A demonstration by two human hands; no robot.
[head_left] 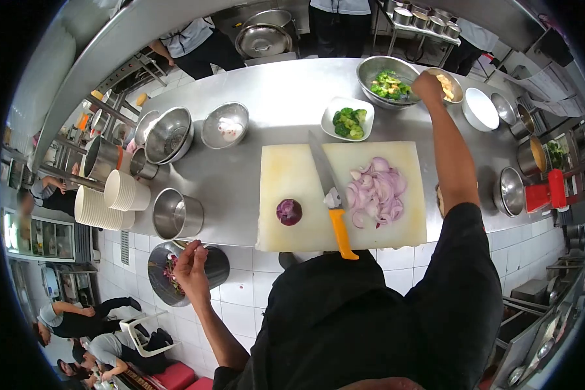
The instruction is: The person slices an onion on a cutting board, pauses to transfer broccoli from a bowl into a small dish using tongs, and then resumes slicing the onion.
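Note:
My right hand [427,86] reaches to the far side of the table, its fingers closed between a metal bowl of broccoli [390,86] and a bowl of pale yellow pieces [446,86]; what it holds is hidden. My left hand [192,268] hangs above a dark bin with scraps [169,273], fingertips pinched together on something too small to name. A cutting board [286,175] lies before me with sliced red onion [377,192], a cut red onion piece [289,212] and a knife with an orange handle [340,233]. Onion bits cling to the blade.
A white dish of broccoli [349,123] stands behind the board. To the left are a metal pot [177,213], metal bowls [225,125] and stacked white containers [127,190]. A white bowl [480,109] is at right. Several people stand or sit around the room.

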